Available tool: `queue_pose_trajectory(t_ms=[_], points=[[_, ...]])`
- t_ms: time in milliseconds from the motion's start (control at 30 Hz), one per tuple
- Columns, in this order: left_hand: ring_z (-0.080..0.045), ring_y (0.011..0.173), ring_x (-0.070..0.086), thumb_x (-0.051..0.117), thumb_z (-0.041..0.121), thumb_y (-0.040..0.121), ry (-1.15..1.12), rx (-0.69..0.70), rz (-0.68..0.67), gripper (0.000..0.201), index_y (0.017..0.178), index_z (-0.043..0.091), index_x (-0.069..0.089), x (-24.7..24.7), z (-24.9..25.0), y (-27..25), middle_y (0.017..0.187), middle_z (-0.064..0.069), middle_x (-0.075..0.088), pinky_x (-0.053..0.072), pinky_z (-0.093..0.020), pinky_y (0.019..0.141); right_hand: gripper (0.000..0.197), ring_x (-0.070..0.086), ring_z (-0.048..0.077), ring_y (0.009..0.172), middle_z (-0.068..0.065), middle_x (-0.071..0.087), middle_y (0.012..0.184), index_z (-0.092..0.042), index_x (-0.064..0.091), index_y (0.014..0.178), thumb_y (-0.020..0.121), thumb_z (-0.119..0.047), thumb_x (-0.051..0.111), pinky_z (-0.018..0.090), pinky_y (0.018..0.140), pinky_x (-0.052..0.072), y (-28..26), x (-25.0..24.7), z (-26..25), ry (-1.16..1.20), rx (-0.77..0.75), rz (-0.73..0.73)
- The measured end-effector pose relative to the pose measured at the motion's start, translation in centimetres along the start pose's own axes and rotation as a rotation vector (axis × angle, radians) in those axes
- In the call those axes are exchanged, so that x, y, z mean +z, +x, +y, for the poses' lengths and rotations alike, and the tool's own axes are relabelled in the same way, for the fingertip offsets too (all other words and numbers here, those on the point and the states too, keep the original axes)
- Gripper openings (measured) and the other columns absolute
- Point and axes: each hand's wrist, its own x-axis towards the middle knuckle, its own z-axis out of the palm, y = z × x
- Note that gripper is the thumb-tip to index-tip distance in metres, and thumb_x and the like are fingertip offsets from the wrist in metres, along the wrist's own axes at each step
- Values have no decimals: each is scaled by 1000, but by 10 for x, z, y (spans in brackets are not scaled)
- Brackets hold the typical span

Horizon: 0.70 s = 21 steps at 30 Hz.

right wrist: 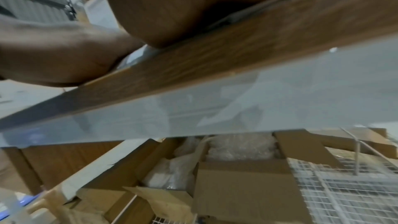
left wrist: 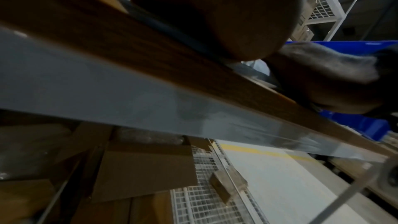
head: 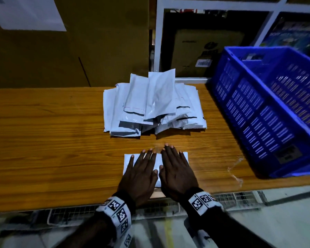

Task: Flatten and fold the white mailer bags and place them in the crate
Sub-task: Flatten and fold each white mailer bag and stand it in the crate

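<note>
Mailer bag (head: 157,163), white and folded flat, lies near the surface's (head: 52,140) front edge under the flat, spread left hand (head: 140,176) and right hand (head: 177,173); only the head view shows the loose pile (head: 154,106) and blue crate (head: 268,108).

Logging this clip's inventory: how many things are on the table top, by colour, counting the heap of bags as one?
White: 2, the folded bag under both hands (left, right) and the heap of bags; its separate bags cannot be counted.
Blue: 1, the crate.
Total: 3 on the table.
</note>
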Motion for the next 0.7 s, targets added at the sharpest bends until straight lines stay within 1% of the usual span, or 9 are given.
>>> queue_pose_trajectory(t_ms=[100, 167, 267, 333, 367, 433, 533, 633, 700], points=[[-20, 146, 22, 4, 44, 101, -23, 8, 7, 63, 152, 13, 28, 3, -1, 1, 158, -3, 23, 13, -45, 112, 59, 23, 26, 146, 15, 28, 156, -1, 39, 145, 99, -35, 24, 43, 117, 16, 0, 4, 1, -16, 0, 26], [-19, 147, 14, -2, 47, 99, -45, 12, 5, 67, 153, 14, 22, 5, -3, 2, 160, -1, 16, 10, -44, 116, 60, 21, 26, 147, 15, 27, 157, -1, 38, 146, 99, -35, 23, 43, 118, 14, 0, 4, 2, -19, -14, 21], [-16, 146, -7, -11, 54, 93, -47, 35, -18, 74, 154, 16, 8, 2, -3, 4, 159, 3, -4, 4, -45, 121, 64, 17, 27, 148, 15, 20, 159, -1, 31, 149, 100, -39, 16, 46, 121, 11, 1, 0, 5, -23, -44, -30], [-11, 142, -22, -15, 54, 83, -33, 36, -86, 79, 153, 19, -7, -3, -4, 6, 155, 8, -20, -3, -42, 120, 69, 12, 27, 149, 14, 13, 160, -2, 25, 151, 99, -43, 8, 47, 120, 6, 2, -3, 6, -16, -63, -61], [-10, 142, -24, -16, 54, 79, -23, 36, -110, 81, 152, 21, -11, -5, -4, 6, 154, 8, -24, -7, -40, 120, 71, 10, 27, 149, 13, 10, 161, -2, 23, 152, 98, -45, 5, 47, 121, 4, 3, -4, 5, -17, -65, -72], [-12, 144, -23, -17, 53, 77, -7, 26, -103, 81, 152, 20, -14, -8, -6, 4, 154, 7, -26, -13, -37, 118, 69, 14, 28, 148, 15, 14, 160, -1, 26, 151, 97, -42, 11, 47, 119, 1, 4, -6, 2, -53, -71, -62], [-14, 146, -17, -9, 50, 83, -25, -14, -13, 77, 153, 18, -7, -12, -11, -1, 157, 4, -19, -15, -35, 116, 63, 31, 29, 143, 17, 32, 154, 1, 41, 144, 97, -37, 23, 47, 112, 9, 8, -9, -7, -111, -80, -6], [-14, 146, -17, -13, 51, 80, 4, -55, -16, 80, 152, 18, -8, -13, -19, -3, 157, 3, -20, -14, -35, 115, 62, 34, 30, 141, 18, 34, 153, 1, 44, 142, 96, -36, 25, 47, 112, 11, 10, -5, -16, -105, -121, -8], [-16, 148, -12, -13, 52, 81, -18, -62, -15, 81, 153, 16, -4, -9, -24, -4, 158, 1, -16, -11, -36, 116, 62, 34, 30, 141, 18, 34, 153, 1, 44, 142, 95, -35, 26, 47, 112, 13, 8, 1, -22, -125, -135, -18]])
